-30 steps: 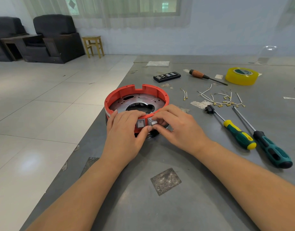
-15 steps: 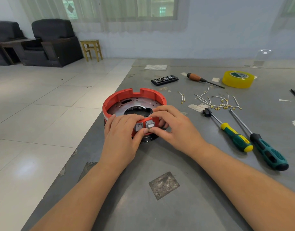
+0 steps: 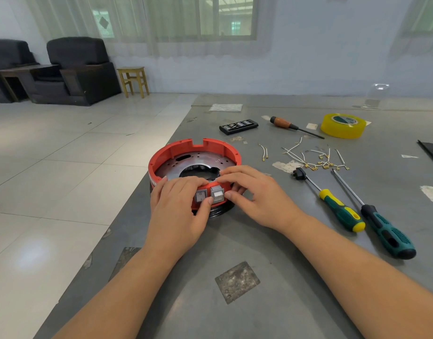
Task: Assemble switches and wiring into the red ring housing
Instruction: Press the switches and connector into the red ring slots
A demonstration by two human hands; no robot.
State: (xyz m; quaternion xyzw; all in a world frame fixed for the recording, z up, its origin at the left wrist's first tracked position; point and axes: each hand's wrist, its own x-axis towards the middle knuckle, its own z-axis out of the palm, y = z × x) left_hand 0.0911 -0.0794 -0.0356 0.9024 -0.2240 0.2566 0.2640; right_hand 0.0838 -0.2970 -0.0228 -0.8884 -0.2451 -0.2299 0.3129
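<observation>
The red ring housing [image 3: 183, 149] stands on the grey table near its left edge, with a metal plate inside. Two grey rocker switches sit side by side in its near wall: the left switch [image 3: 200, 196] and the right switch [image 3: 217, 193]. My left hand [image 3: 177, 211] grips the housing's near rim, thumb tip below the right switch. My right hand [image 3: 253, 194] curls over the rim, fingers inside and thumb against the outer wall beside the right switch. A scatter of short white wires [image 3: 315, 159] with brass terminals lies to the right.
Right of the housing lie a yellow-green screwdriver [image 3: 337, 209], a dark green screwdriver [image 3: 381, 228], a small black plug [image 3: 299, 173], a wooden-handled screwdriver [image 3: 284, 123], a black bit case [image 3: 238, 126] and a yellow tape roll [image 3: 343, 125]. The table edge [image 3: 137, 204] runs just left of the housing.
The right switch has gone from my right fingers' pinch into the housing wall beside the left one. My right fingers now sit over the rim.
</observation>
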